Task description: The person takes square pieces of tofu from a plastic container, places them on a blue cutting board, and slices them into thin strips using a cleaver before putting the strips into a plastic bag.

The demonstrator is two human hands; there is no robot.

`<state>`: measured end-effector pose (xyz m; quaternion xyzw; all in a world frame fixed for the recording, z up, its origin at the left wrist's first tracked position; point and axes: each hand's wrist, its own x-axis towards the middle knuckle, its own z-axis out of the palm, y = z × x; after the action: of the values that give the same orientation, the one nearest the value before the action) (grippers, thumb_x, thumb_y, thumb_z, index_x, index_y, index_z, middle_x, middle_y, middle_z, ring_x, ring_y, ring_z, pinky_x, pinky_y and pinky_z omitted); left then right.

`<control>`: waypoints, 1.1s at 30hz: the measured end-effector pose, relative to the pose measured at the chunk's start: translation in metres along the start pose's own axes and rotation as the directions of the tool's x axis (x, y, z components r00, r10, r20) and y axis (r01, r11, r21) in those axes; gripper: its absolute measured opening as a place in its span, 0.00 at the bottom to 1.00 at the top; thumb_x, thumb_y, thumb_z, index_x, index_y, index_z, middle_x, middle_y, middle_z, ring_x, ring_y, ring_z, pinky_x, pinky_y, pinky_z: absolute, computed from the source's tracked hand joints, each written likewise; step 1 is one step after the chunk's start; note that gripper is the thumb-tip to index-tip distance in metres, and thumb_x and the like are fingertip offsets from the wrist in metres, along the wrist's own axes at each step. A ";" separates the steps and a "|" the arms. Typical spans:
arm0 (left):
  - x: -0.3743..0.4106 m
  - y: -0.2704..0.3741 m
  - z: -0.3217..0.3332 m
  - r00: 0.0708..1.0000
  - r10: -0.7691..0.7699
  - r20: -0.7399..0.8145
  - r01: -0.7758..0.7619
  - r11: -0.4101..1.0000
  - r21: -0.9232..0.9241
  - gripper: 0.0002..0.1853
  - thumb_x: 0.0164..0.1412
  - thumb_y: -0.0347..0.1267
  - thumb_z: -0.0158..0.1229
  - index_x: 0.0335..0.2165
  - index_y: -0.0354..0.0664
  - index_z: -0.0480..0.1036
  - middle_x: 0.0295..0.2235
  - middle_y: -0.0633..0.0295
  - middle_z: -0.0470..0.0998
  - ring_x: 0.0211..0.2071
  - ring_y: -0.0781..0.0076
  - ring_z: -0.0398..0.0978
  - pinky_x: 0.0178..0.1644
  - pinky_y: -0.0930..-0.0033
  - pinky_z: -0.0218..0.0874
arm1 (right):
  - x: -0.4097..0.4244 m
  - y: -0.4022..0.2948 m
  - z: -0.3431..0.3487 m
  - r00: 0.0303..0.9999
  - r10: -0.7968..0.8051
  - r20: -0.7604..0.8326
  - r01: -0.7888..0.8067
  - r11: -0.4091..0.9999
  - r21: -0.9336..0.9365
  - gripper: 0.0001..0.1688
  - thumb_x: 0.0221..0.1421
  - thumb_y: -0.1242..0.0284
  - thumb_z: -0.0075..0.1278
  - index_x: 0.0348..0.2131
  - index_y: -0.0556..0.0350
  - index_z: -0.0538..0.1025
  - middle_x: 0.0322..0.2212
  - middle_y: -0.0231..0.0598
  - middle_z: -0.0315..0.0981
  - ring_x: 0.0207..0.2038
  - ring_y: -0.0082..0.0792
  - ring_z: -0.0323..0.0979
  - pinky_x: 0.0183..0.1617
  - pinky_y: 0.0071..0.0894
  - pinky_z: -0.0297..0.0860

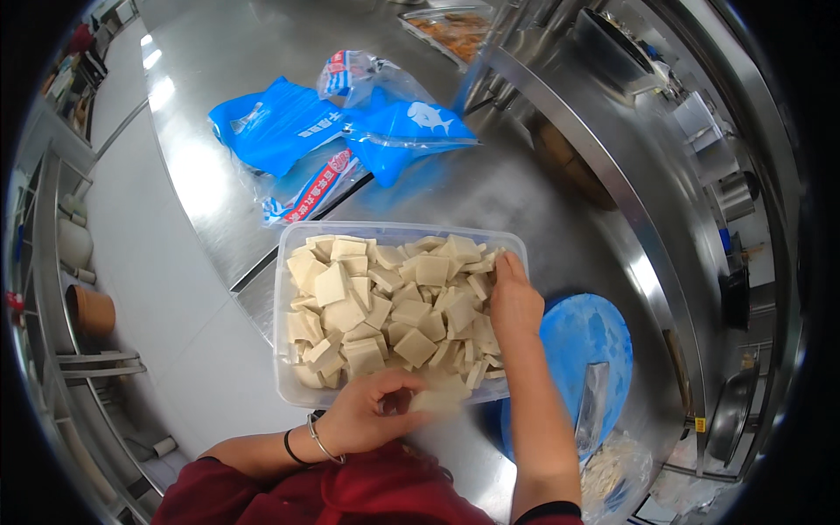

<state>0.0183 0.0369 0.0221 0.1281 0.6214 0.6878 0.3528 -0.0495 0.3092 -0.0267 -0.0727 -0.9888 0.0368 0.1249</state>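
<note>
A clear plastic container heaped with pale, flat square slices, which look like tofu, stands in front of me on the steel worktop. At its near wall my left hand pinches a few blurred slices between thumb and fingers. My right hand lies over the container's right side, its fingertips among the slices by the rim. Whether those fingers grip the wall or a slice is hidden.
Blue and clear printed plastic bags lie beyond the container. At right are a round blue cutting board with a cleaver on it and a plastic bag of pale food. A steel shelf runs along the right; a covered tray sits at the back.
</note>
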 end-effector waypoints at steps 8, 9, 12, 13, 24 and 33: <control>-0.004 -0.004 -0.012 0.991 -0.108 -0.080 0.103 0.992 -0.066 0.19 0.54 0.26 0.68 0.44 0.38 0.72 0.30 0.72 0.72 0.29 0.87 0.66 0.32 0.81 0.59 | 0.028 0.019 -0.005 0.934 -0.253 0.250 0.321 0.903 -0.286 0.15 0.47 0.77 0.52 0.39 0.51 0.75 0.33 0.34 0.74 0.27 0.43 0.77 0.30 0.42 0.73; -0.004 -0.007 -0.012 0.990 -0.110 -0.083 0.102 0.990 -0.098 0.19 0.54 0.26 0.68 0.44 0.38 0.72 0.31 0.72 0.73 0.29 0.87 0.67 0.31 0.81 0.60 | 0.030 0.026 -0.010 0.907 -0.334 0.256 0.396 0.885 -0.245 0.15 0.48 0.76 0.52 0.39 0.52 0.75 0.31 0.35 0.74 0.28 0.42 0.77 0.30 0.40 0.73; -0.004 -0.007 -0.013 0.993 -0.058 -0.105 0.046 0.993 -0.110 0.19 0.54 0.29 0.68 0.44 0.39 0.73 0.27 0.73 0.71 0.27 0.87 0.66 0.30 0.82 0.59 | 0.031 0.035 -0.030 0.847 -0.464 0.259 0.496 0.865 -0.072 0.14 0.49 0.76 0.53 0.39 0.53 0.77 0.27 0.36 0.75 0.31 0.41 0.77 0.33 0.38 0.74; -0.003 -0.007 -0.013 0.993 -0.031 -0.117 0.019 0.994 -0.104 0.19 0.54 0.31 0.68 0.43 0.40 0.74 0.26 0.73 0.71 0.25 0.87 0.65 0.29 0.82 0.59 | 0.025 0.034 -0.041 0.856 -0.445 0.262 0.457 0.890 0.018 0.14 0.49 0.76 0.53 0.40 0.52 0.77 0.27 0.37 0.75 0.32 0.41 0.77 0.34 0.38 0.73; 0.007 -0.015 -0.008 0.995 0.022 -0.098 -0.038 0.986 -0.160 0.18 0.53 0.29 0.68 0.43 0.40 0.73 0.27 0.72 0.70 0.26 0.87 0.65 0.30 0.82 0.59 | -0.019 0.026 -0.028 0.930 -0.367 -0.030 0.368 0.925 0.100 0.17 0.40 0.76 0.60 0.35 0.47 0.79 0.37 0.33 0.76 0.32 0.36 0.74 0.35 0.35 0.68; 0.007 -0.013 -0.013 0.992 -0.059 -0.107 0.034 0.974 -0.225 0.19 0.53 0.29 0.68 0.43 0.40 0.73 0.28 0.73 0.70 0.26 0.87 0.64 0.30 0.82 0.58 | -0.017 0.021 -0.042 0.986 0.011 0.168 -0.099 0.844 0.527 0.12 0.47 0.75 0.63 0.34 0.56 0.78 0.26 0.37 0.77 0.28 0.32 0.74 0.33 0.28 0.66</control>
<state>0.0095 0.0315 0.0050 0.0338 0.5622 0.7508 0.3451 -0.0201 0.3299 0.0077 -0.0602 -0.9439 0.3190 0.0603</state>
